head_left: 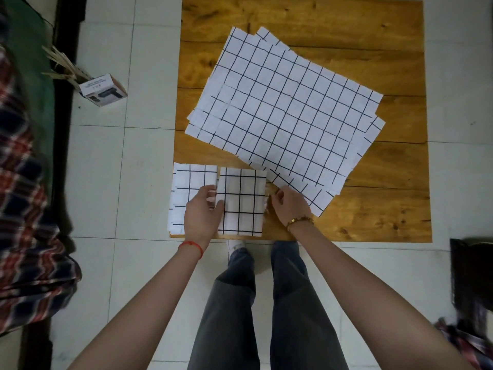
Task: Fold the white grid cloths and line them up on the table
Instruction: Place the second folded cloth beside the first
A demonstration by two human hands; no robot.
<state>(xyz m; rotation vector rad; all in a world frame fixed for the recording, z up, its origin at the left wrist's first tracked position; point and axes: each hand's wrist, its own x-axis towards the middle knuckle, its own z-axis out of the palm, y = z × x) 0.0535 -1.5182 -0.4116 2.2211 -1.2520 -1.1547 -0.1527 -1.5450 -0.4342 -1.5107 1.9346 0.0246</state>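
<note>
On the far left we see a plaid blanket (pixel 24 209) and a small box (pixel 102 89) on the floor tiles. At the near left corner of the wooden surface (pixel 386 209) lies one folded cloth (pixel 186 182). Our left hand (pixel 204 212) rests partly on it, and its grip pinches the left edge of the second folded cloth (pixel 244 201), which lies just beside the first. Our right hand (pixel 289 205) is at that cloth's right edge with curled fingers; we cannot tell if its grip holds it. Farther right, a pile of flat cloths (pixel 288 113) lies spread out, with one corner behind our right hand.
</note>
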